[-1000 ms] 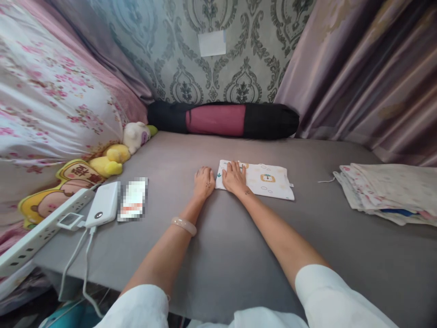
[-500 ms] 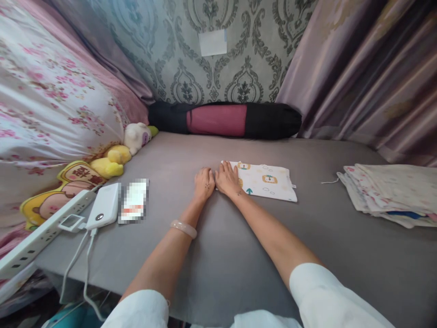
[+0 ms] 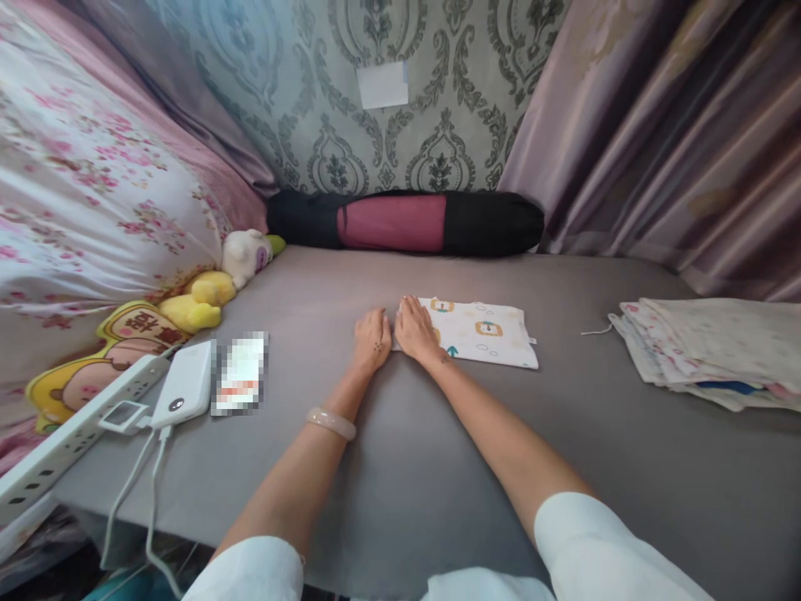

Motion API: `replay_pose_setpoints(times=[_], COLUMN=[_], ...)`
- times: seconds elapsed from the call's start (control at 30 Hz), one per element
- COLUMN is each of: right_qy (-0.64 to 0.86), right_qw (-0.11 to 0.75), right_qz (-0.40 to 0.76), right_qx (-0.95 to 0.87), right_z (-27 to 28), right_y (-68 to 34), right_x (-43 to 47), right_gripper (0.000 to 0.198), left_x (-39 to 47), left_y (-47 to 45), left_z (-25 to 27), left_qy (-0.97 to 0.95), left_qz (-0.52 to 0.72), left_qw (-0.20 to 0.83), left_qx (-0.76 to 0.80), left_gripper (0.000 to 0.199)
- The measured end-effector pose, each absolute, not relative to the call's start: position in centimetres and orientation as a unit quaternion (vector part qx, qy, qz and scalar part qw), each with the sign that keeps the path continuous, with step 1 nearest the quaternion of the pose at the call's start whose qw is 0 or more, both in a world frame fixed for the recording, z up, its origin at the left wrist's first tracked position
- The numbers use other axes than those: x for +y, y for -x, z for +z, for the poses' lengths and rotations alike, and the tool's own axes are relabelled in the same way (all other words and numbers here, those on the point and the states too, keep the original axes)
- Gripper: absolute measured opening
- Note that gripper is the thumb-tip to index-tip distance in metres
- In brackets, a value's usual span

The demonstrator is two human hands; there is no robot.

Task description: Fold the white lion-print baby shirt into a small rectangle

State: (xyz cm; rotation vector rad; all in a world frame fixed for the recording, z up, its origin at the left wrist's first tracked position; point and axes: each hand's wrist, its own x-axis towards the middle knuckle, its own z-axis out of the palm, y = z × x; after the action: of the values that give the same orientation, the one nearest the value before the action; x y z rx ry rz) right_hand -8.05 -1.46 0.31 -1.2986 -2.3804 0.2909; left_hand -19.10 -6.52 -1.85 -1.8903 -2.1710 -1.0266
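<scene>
A folded white cloth (image 3: 504, 334) printed with orange lion faces and green arrows lies flat on the grey sheet. My right hand (image 3: 415, 330) rests palm down on its left part, fingers extended and close together. Just to the left, my left hand (image 3: 373, 338) is closed, with its fingers bent down at the cloth's left edge. Its fingertips are hidden beneath the hand. A narrow gap separates the two hands, and a pale bangle (image 3: 331, 424) circles my left wrist.
Folded cloths (image 3: 707, 342) are stacked at the right. On the left are a power bank (image 3: 184, 384) with cables, a blurred-out flat item (image 3: 241, 373), a power strip (image 3: 81, 430) and plush toys (image 3: 193, 305). A black and maroon bolster-shaped bag (image 3: 394, 221) lies along the wall.
The view has shifted slightly. The fingers of my right hand have drawn closer together on the cloth. My left hand stays at the cloth's left edge.
</scene>
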Motion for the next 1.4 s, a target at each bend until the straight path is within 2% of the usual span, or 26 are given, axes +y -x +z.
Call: replay_pose_setpoints(times=[0.17,0.4,0.67,1.4], right_qy=[0.486,0.499,0.496,0.557], right_qw=[0.193,0.138,0.134,0.128], right_qz=[0.038,0.033,0.061,0.036], right_qx=[-0.851,-0.855,-0.856,-0.82], right_z=[0.3,-0.5,0.1,-0.2], right_y=[4.5,3.1,2.5,-1.9], right_x=[-0.9,-0.6,-0.7,-0.2], right_gripper=[0.048,0.052,0.05,0.053], left_x=[-7.7,-7.5,-7.2,-7.1], left_y=[17.7,17.4,17.8,17.9], left_z=[-0.5,0.0,-0.7,-1.1], left_qy=[0.729,0.758,0.758,0.753], left_qz=[-0.223,-0.12,-0.116,-0.117], left_qw=[0.057,-0.014,-0.007,0.012], left_qx=[-0.644,-0.641,-0.641,-0.647], left_gripper=[0.047,0.052,0.053,0.053])
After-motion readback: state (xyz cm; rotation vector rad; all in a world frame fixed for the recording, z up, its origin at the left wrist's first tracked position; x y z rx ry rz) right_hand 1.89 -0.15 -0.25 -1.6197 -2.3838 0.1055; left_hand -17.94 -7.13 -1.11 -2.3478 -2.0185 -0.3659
